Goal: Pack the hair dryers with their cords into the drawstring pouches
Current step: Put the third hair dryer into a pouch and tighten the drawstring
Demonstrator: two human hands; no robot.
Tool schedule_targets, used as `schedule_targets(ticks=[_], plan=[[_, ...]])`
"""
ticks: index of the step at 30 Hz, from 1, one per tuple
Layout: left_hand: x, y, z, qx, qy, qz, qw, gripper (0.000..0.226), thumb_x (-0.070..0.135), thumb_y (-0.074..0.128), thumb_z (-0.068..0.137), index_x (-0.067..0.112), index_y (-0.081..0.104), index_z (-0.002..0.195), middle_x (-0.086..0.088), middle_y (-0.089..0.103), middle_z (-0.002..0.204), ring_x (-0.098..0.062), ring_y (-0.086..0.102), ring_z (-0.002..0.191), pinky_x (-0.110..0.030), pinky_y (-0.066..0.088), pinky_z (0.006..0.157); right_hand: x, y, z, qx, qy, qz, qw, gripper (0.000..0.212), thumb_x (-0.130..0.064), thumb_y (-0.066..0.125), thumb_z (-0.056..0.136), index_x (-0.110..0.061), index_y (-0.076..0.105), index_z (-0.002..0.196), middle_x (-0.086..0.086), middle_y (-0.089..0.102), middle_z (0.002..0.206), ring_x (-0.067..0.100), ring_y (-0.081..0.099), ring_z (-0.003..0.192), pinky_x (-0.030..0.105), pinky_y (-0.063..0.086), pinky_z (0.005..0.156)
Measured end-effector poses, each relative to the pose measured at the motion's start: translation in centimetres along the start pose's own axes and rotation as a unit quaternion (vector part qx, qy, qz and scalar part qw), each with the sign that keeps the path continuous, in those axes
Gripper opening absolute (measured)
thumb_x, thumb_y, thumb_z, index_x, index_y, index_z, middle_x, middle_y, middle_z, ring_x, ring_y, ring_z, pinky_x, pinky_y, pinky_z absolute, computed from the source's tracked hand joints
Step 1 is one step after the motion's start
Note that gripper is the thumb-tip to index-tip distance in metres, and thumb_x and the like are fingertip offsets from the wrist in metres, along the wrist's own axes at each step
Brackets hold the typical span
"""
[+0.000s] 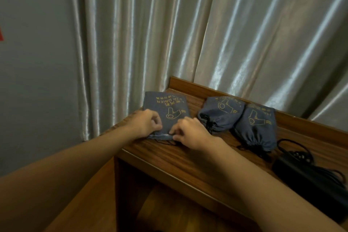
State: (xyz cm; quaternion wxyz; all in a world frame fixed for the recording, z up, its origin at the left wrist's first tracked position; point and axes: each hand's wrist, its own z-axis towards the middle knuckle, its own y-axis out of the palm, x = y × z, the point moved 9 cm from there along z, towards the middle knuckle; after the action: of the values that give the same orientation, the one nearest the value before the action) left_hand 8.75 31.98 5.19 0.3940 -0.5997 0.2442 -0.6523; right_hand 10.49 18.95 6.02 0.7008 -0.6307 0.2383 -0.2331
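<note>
A: Hanging behind everything is a pale satin curtain (188,34), with a grey wall (33,62) to the left of both hands. What carries the things?

B: A brown wooden counter (178,160) with a low raised ledge along its far edge. Both forearms reach over its near left corner.

A: And the biggest thing off to the right of the grip?

B: A black hair dryer (310,179) lying flat, well to the right of the right hand, its black cord (293,147) looped loosely on and around it.

A: Between that and the hands?

B: Two filled drawstring pouches in blue-grey cloth with a yellow dryer drawing. One filled pouch (220,113) sits just right of the right hand, its gathered mouth toward the near edge; the other filled pouch (256,128) leans against its right side, nearer the dryer.

A: Where is the one being handled?

B: The flat pouch (165,109) lies right under the hands, stretching away from them toward the ledge, yellow print reading upside down. Its mouth is at the near end.

A: How is the grip?

B: The left hand (145,124) has its fingers curled, pinching the left side of the pouch's mouth. The right hand (190,133) pinches the right side of that same hem, fingertips bent down onto the cloth. The two hands are near each other, not touching. A thin dark drawstring (165,142) trails out just below them.
</note>
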Motion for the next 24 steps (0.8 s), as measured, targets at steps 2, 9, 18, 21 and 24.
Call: schedule_targets(ticks=[2,9,18,21,24], plan=[[-0.1,0.8,-0.4,-0.02,0.023,0.048,0.998,0.007,0.024,0.076,0.082,0.019,0.074,0.085,0.001,0.071,0.081,-0.013,0.064,0.078,-0.029,0.052,0.078,0.1,0.5,-0.8,-0.011,0.005,0.03,0.999,0.032,-0.017,0.055,0.092,-0.029,0.069,0.118,-0.006,0.057,0.097,0.023,0.054,0.106,0.039,0.04,0.092],[3.0,1.7,-0.8,-0.103,0.117,0.279,0.948,0.021,0.034,0.065,0.089,0.021,0.072,0.104,-0.005,0.068,0.109,-0.025,0.063,0.103,-0.036,0.049,0.085,0.7,0.5,-0.7,0.023,0.049,0.032,0.998,0.022,-0.017,0.051,0.092,-0.028,0.069,0.098,0.002,0.066,0.11,0.027,0.06,0.102,0.04,0.049,0.087],[3.2,-3.2,-0.2,0.147,0.003,0.174,0.974,0.02,0.02,0.043,0.098,0.007,0.058,0.097,-0.014,0.065,0.104,-0.037,0.059,0.099,-0.043,0.04,0.084,-0.8,-0.1,-2.6,0.128,-0.041,-0.087,0.987,0.019,-0.026,0.053,0.093,-0.024,0.07,0.101,-0.001,0.057,0.098,0.021,0.049,0.099,0.033,0.032,0.083],[4.3,-3.9,-0.5,0.189,0.039,0.093,0.977,0.017,0.019,0.037,0.102,0.009,0.045,0.091,-0.014,0.055,0.097,-0.037,0.055,0.095,-0.042,0.038,0.075,-0.5,-2.7,-3.7,0.234,-0.029,-0.085,0.968,0.024,-0.03,0.054,0.089,-0.025,0.073,0.105,0.001,0.049,0.1,0.021,0.044,0.097,0.031,0.03,0.077],[6.2,-4.1,-0.8,0.184,0.107,0.086,0.973,0.017,0.028,0.042,0.103,0.011,0.047,0.1,-0.007,0.057,0.095,-0.028,0.057,0.089,-0.033,0.034,0.07,-0.2,-4.0,-3.2,0.249,0.013,-0.114,0.962,0.034,-0.04,0.046,0.094,-0.028,0.067,0.117,0.006,0.052,0.116,0.026,0.047,0.107,0.04,0.039,0.083]])
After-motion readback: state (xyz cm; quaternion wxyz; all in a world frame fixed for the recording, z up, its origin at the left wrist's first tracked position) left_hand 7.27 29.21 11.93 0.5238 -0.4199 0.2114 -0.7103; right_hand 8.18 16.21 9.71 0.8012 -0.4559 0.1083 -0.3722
